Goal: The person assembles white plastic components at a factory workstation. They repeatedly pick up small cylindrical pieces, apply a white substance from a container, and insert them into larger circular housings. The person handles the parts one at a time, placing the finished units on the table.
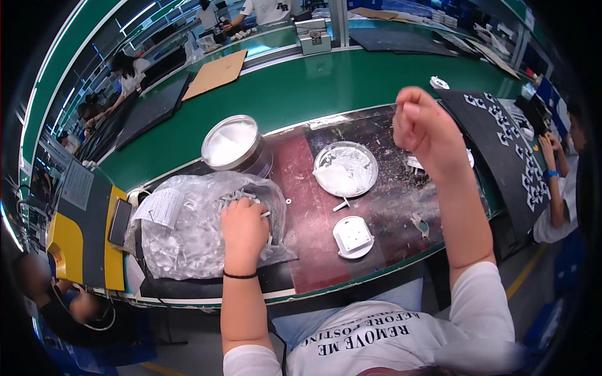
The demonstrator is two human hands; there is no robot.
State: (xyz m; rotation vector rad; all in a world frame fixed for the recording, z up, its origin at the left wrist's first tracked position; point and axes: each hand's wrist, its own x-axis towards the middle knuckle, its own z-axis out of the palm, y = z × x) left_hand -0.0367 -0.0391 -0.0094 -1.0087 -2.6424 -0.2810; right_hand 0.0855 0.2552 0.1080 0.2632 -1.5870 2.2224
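My left hand reaches into the mouth of a clear plastic bag full of small white pegs. Its fingers are curled, and one white peg sticks out beside the thumb. High over the right side of the bench, my right hand is raised with its fingers curled closed; whatever they may hold is hidden. Between my arms lies a white round-backed plastic housing with a square raised block. Behind it stands a round dish with whitish material, and a loose white peg lies at its near edge.
A large metal tin with white contents stands behind the bag. A black board at the right carries several small parts. White pieces lie partly behind my right arm. Other people sit at both sides and across the green bench.
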